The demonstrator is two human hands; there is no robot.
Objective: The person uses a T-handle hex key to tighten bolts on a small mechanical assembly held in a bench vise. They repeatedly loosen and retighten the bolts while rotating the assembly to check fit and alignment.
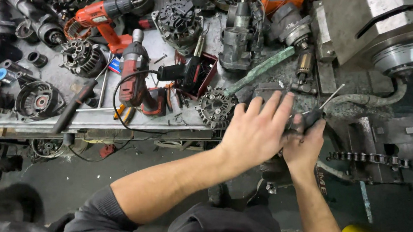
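My left hand (255, 130) is lying with its fingers (267, 109) spread flat and nearly straight over a dark metal part (268, 94) at the bench edge, pressing on it rather than closing round it; most of the part is hidden beneath my palm, so I cannot tell its full shape, only that it is dull grey and grimy. My right hand (306, 142) is curling tightly round the black handle of a screwdriver (316, 113), whose thin bright shaft is angling up and to the right, away from the part. I am judging that I am steadying the part while working a fastener or seam on it with the tool, and that the next move is calling for firm downward pressure from the flat hand so the part does not slip off the edge. Just left of my fingers a finned alternator housing (215, 108) is sitting, and a green-handled tool (260, 70) is lying diagonally above it. Further left a red cordless drill (137, 77) is lying on the grey workbench (97, 116), with another orange drill (103, 17) behind it among more dismantled housings. To the right a roller chain (367, 158) is running along a heavy grey machine (373, 26).
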